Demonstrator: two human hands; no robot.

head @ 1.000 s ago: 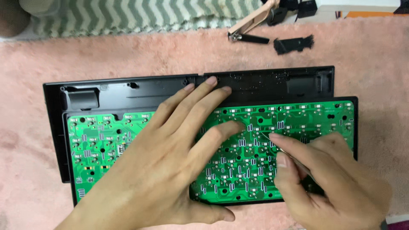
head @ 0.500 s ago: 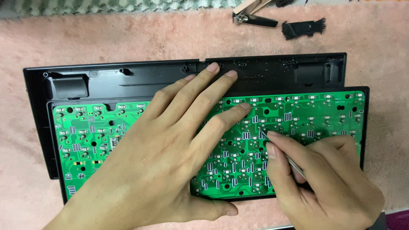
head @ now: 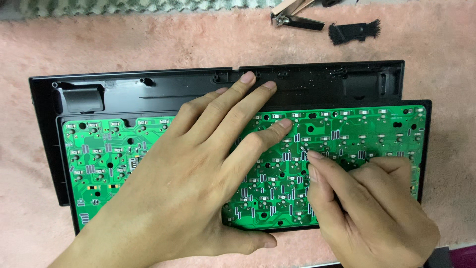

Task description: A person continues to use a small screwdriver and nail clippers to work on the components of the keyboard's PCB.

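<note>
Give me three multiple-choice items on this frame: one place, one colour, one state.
1. Where is the small black brush?
A. On the circuit board
B. On the pink mat beyond the keyboard case
C. In the left hand

2. What colour is the circuit board?
A. Green
B. Blue
C. Red

3. How is the left hand?
A. Fisted
B. Flat, fingers spread
C. Lifted clear

Key: B, it lies on the pink mat beyond the keyboard case; A, the board is green; B, the palm presses flat while the right hand pinches a thin metal tool.
</note>
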